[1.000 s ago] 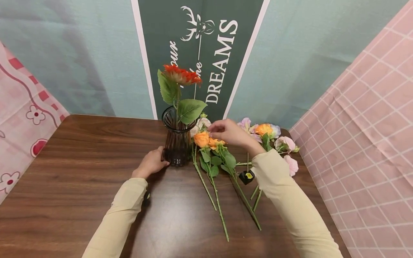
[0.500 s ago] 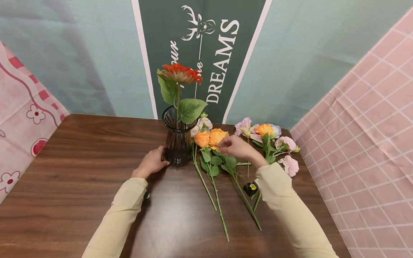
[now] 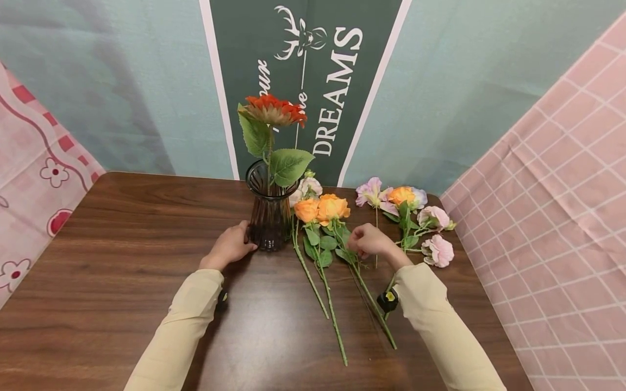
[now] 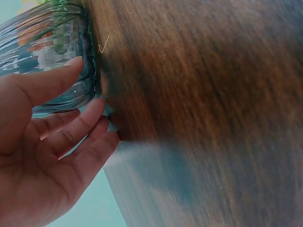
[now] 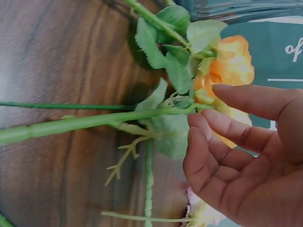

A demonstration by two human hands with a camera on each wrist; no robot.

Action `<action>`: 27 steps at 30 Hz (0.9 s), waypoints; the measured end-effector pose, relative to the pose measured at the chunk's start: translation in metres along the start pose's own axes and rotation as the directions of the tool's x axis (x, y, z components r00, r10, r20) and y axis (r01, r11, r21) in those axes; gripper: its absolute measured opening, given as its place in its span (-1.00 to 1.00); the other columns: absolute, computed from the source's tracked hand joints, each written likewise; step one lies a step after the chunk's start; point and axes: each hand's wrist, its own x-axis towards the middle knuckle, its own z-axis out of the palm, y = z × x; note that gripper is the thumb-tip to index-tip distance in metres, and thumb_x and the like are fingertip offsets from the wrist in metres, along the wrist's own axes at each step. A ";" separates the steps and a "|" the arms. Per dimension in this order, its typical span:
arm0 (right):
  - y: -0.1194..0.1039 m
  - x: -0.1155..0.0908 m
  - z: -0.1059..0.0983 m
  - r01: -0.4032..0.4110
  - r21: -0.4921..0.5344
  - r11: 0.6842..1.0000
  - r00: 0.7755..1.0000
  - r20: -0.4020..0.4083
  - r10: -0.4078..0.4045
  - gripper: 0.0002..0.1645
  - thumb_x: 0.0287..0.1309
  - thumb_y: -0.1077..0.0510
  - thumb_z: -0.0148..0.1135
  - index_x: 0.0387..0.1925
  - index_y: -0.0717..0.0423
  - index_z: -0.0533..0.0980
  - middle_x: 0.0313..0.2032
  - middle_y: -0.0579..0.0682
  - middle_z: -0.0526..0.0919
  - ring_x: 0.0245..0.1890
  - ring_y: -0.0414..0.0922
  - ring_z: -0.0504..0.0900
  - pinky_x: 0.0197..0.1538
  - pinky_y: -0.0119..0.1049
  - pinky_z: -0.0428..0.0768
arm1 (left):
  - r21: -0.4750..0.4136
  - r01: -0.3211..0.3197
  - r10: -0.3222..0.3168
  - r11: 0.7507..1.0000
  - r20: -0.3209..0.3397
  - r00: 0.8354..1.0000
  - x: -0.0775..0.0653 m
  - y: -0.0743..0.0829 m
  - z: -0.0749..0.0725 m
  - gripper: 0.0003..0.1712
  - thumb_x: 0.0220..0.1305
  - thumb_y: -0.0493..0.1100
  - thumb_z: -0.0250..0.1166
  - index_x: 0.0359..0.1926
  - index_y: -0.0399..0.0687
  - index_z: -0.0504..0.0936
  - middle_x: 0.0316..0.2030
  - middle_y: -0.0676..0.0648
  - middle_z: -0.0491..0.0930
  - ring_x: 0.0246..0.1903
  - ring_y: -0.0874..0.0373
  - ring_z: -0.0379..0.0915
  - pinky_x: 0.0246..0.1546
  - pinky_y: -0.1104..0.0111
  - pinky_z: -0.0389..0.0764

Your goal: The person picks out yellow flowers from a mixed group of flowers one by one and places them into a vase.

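A dark, see-through glass vase [image 3: 270, 222] stands upright, holding one red-orange flower [image 3: 276, 110] with two broad green leaves. My left hand [image 3: 230, 245] grips the vase low on its left side; in the left wrist view the thumb [image 4: 57, 80] lies against the glass, with the fingers on its other side. My right hand [image 3: 370, 240] is over the stem of an orange rose [image 3: 333, 208], fingers loosely bent. In the right wrist view the thumb and index fingertips stand apart beside the green stem [image 5: 80, 123]; I see no pinch on it.
Another orange rose [image 3: 306, 210] lies right of the vase, with a pale flower [image 3: 309, 187] behind. Farther right lie a lilac flower [image 3: 373, 193], an orange-and-blue bloom [image 3: 403, 196] and pink flowers [image 3: 438, 251]. A cloth backdrop [image 3: 415, 81] rises behind the wooden table [image 3: 146, 233].
My right hand has drawn back from the orange rose's head, down and to the right towards its stem, uncovering the bloom. My left hand and the vase have stayed in place.
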 end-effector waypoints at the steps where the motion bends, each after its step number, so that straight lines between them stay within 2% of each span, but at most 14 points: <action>1: 0.002 -0.001 0.001 -0.017 0.004 1.000 1.000 -0.003 0.017 -0.88 0.03 0.43 0.00 -0.46 0.36 0.49 -0.60 0.14 0.49 -0.65 -0.12 0.45 -0.47 -0.15 0.52 | 0.001 -0.003 0.003 1.000 -0.001 1.000 0.000 0.000 0.000 -0.28 0.12 -0.18 0.29 0.22 -0.42 0.21 -0.43 -0.16 0.48 -0.39 -0.03 0.42 -0.29 0.11 0.42; 6: 0.009 -0.005 0.006 -0.094 0.014 0.995 0.995 -0.032 0.095 -0.86 -0.09 0.50 -0.02 -0.59 0.32 0.43 -0.68 0.08 0.45 -0.74 -0.15 0.38 -0.58 -0.22 0.44 | 0.005 -0.005 0.005 1.000 -0.001 1.000 0.000 0.000 0.000 -0.28 0.13 -0.17 0.29 0.22 -0.42 0.21 -0.42 -0.17 0.48 -0.39 -0.03 0.42 -0.30 0.12 0.42; 14: 0.018 -0.009 0.014 -0.193 0.005 0.981 0.978 -0.084 0.193 -0.80 -0.09 0.40 0.23 -0.70 0.22 0.42 -0.79 0.00 0.42 -0.82 -0.19 0.38 -0.66 -0.29 0.47 | 0.006 -0.009 0.009 1.000 -0.008 1.000 -0.001 0.000 0.001 -0.29 0.12 -0.18 0.30 0.20 -0.44 0.22 -0.42 -0.18 0.48 -0.38 -0.04 0.42 -0.31 0.11 0.42; 19: 0.019 -0.009 0.017 -0.213 -0.007 0.977 0.974 -0.084 0.212 -0.77 -0.13 0.36 0.31 -0.70 0.20 0.42 -0.77 0.01 0.44 -0.84 -0.20 0.39 -0.71 -0.34 0.44 | 0.001 -0.012 0.012 1.000 0.001 1.000 -0.001 0.001 -0.001 -0.27 0.12 -0.17 0.29 0.22 -0.43 0.20 -0.41 -0.19 0.49 -0.37 -0.05 0.43 -0.30 0.10 0.43; 27: 0.018 -0.010 0.020 -0.248 -0.032 0.968 0.967 -0.074 0.245 -0.79 -0.13 0.36 0.31 -0.70 0.25 0.44 -0.76 0.09 0.51 -0.87 -0.19 0.40 -0.72 -0.32 0.45 | -0.010 -0.013 0.013 1.000 0.015 1.000 -0.002 0.002 -0.003 -0.27 0.14 -0.18 0.28 0.23 -0.42 0.19 -0.39 -0.20 0.50 -0.36 -0.06 0.44 -0.30 0.10 0.43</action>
